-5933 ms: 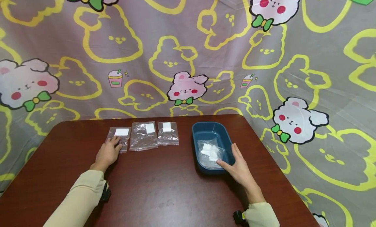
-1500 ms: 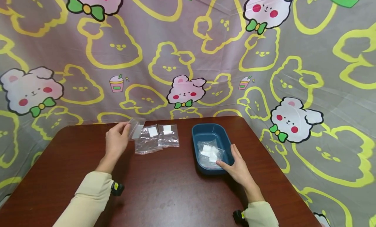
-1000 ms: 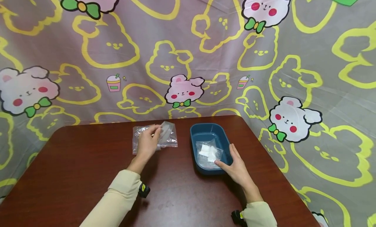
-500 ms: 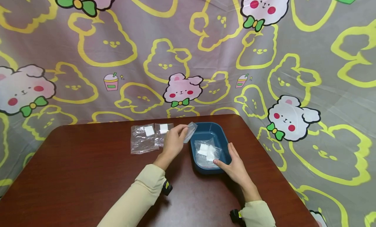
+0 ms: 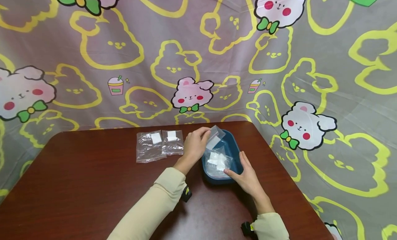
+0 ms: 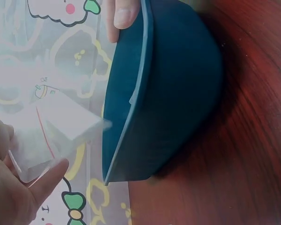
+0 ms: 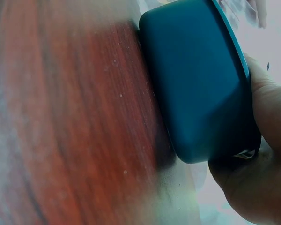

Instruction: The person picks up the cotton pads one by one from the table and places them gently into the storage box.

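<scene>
My left hand (image 5: 196, 143) pinches a clear zip bag (image 5: 217, 133) with a flat white piece inside, above the far left part of a blue plastic container (image 5: 214, 181). The left wrist view shows that bag (image 6: 30, 136), with its red seal line, beside the container's rim (image 6: 138, 93). My right hand (image 5: 249, 179) holds the container's right side, thumb over the rim and fingers along the outer wall. From the right wrist, the container's outer wall (image 7: 196, 84) hides the inside. Several clear bags with white pieces (image 5: 218, 162) overlap in the container's near part.
Two more clear zip bags, a larger one (image 5: 149, 150) and a smaller one (image 5: 172, 145), each with a white piece, lie side by side near the back of the brown wooden table (image 5: 93, 185). A patterned curtain (image 5: 139, 60) hangs behind and along the right side.
The left hand lifted the leftmost bag off the table and carried it right, past the other two bags, to above the container. The right hand has kept its hold on the container.
</scene>
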The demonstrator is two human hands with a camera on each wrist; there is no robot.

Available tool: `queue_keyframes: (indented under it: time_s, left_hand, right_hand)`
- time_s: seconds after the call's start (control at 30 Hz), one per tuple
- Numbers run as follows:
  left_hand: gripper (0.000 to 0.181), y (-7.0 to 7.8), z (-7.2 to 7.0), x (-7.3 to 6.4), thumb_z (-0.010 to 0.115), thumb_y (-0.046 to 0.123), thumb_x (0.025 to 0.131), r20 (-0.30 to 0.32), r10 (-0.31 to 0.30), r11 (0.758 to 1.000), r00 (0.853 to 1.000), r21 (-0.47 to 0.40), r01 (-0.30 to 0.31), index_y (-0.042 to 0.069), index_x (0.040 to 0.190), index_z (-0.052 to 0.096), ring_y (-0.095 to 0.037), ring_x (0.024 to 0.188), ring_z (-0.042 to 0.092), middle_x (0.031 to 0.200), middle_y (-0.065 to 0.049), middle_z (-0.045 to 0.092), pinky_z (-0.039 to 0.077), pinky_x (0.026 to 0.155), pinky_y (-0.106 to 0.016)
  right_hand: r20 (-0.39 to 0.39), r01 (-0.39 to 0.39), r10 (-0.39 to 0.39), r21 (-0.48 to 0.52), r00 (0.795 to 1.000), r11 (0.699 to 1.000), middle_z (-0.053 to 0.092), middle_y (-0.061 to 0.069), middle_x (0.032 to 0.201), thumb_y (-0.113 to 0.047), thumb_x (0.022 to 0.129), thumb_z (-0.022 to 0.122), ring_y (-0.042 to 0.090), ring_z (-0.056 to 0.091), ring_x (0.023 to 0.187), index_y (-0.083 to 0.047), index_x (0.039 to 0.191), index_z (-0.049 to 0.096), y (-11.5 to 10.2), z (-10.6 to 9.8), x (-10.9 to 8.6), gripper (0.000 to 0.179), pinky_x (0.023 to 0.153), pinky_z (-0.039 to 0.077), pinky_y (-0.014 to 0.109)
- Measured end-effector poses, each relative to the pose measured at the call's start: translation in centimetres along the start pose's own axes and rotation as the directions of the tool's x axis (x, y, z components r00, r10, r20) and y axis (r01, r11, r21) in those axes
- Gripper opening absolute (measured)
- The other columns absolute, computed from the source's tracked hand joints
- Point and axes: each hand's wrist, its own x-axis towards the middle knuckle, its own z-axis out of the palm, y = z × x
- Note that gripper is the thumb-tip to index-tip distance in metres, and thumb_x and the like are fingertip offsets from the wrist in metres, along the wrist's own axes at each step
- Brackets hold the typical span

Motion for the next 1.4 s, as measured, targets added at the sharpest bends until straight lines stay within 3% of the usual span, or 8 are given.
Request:
queue_keyframes:
  time_s: [0.43,1.1,1.23,1.4]
  left_hand:
    - [0.023,0.4,0.1,0.3,0.053,0.036,0.094,0.049,-0.047,0.999,0.998,0.025,0.046,0.027,0.109,0.068,-0.016,0.084,0.063,0.101,0.006,0.069,0.050,0.072,-0.037]
    - [0.023,0.2,1.1,-0.1,0.053,0.036,0.094,0.070,-0.007,0.999,0.998,0.044,0.004,0.027,0.109,0.068,-0.019,0.085,0.065,0.100,0.005,0.069,0.051,0.072,-0.039]
    - [0.024,0.1,1.3,-0.1,0.054,0.038,0.094,0.096,0.001,0.998,0.995,0.058,-0.007,0.028,0.110,0.068,-0.018,0.089,0.065,0.102,0.006,0.069,0.051,0.073,-0.039]
    - [0.028,-0.1,1.3,-0.4,0.054,0.040,0.093,0.149,-0.011,0.999,0.989,0.051,0.003,0.029,0.115,0.065,-0.014,0.080,0.064,0.102,0.007,0.068,0.051,0.069,-0.035]
  right_hand:
    - [-0.001,0.006,-0.006,-0.012,1.000,1.000,0.011,0.016,0.153,-0.060,0.072,0.069,0.033,0.014,0.138,-0.003,0.148,0.016,-0.1,-0.1,-0.1,0.109,0.107,0.021,0.054]
    - [-0.004,0.006,-0.006,-0.006,1.000,1.000,0.011,0.015,0.154,-0.060,0.072,0.069,0.032,0.014,0.139,-0.004,0.148,0.015,-0.2,-0.1,-0.1,0.109,0.107,0.022,0.053]
    - [-0.002,0.009,-0.009,0.001,1.000,1.000,0.011,0.015,0.154,-0.060,0.072,0.069,0.032,0.014,0.138,-0.003,0.148,0.015,-0.1,0.0,-0.1,0.109,0.107,0.022,0.053]
    - [0.007,-0.006,0.006,0.008,1.000,1.000,0.010,0.013,0.154,-0.060,0.072,0.068,0.032,0.013,0.139,-0.005,0.148,0.014,0.0,-0.1,0.0,0.109,0.107,0.021,0.054]
